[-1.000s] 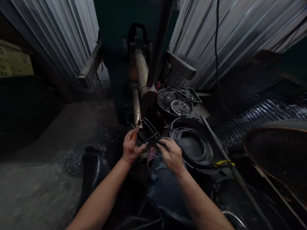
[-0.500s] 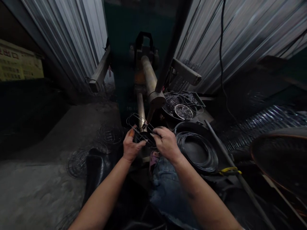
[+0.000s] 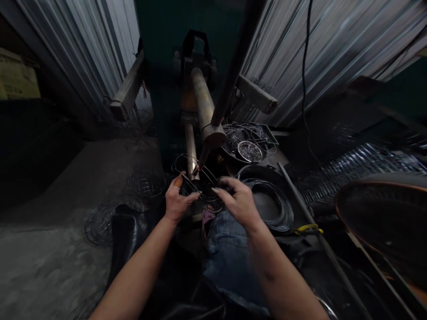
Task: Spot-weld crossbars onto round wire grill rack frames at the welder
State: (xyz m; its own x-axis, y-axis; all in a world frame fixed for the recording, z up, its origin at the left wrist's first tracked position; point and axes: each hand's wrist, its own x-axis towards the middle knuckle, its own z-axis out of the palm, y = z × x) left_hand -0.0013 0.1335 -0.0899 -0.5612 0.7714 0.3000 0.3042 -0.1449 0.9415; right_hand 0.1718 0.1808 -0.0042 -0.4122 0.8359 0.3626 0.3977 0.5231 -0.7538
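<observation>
A round wire frame (image 3: 195, 175), made of thin rings and ribs, sits under the pointed tip of a welding machine's arm (image 3: 208, 138). My left hand (image 3: 176, 199) is closed on the frame's near left edge, with an orange cover on the thumb. My right hand (image 3: 237, 201) pinches the frame's near right edge. The frame touches or nearly touches the tip; I cannot tell which. My knee in blue jeans (image 3: 227, 249) is just below both hands.
A dark pan of coiled wire rings (image 3: 271, 202) lies right of my hands, and a tray of finished wire parts (image 3: 248, 144) behind it. Wire frames (image 3: 147, 182) lie on the concrete floor at left. A large round mesh (image 3: 383, 218) fills the right. Corrugated metal walls stand behind.
Both hands stayed on the wire frame and turned it under the machine's tip; the right hand shifted along the rim. The camera view swayed slightly.
</observation>
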